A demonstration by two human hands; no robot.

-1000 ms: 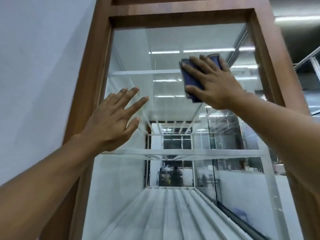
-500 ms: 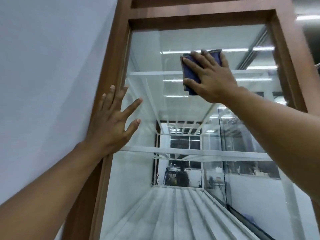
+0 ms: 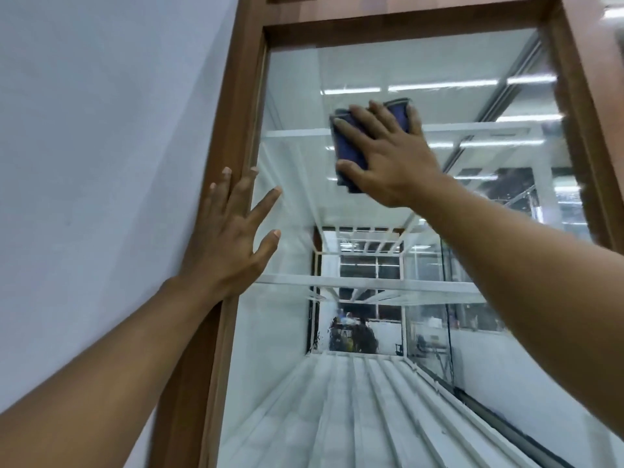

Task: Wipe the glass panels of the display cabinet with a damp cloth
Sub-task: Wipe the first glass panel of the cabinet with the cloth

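A tall display cabinet with a brown wooden frame [image 3: 233,96] fills the view, its front glass panel [image 3: 297,184] facing me. My right hand [image 3: 388,157] presses a folded dark blue cloth [image 3: 347,146] flat against the upper part of the glass, fingers spread over it. My left hand [image 3: 229,241] lies flat and open on the left wooden upright, fingers apart, thumb and forefinger reaching over the glass edge. Glass shelves [image 3: 371,285] show inside the cabinet.
A plain white wall [image 3: 101,130] stands directly left of the cabinet. The right wooden upright [image 3: 587,130] bounds the panel. Ceiling lights and a room reflect in the glass. A ribbed white floor [image 3: 337,417] lies at the cabinet's bottom.
My left hand has slid left from the glass onto the wooden upright. My right hand with the cloth stays at the upper glass, shifting slightly left and down. The view has panned left.
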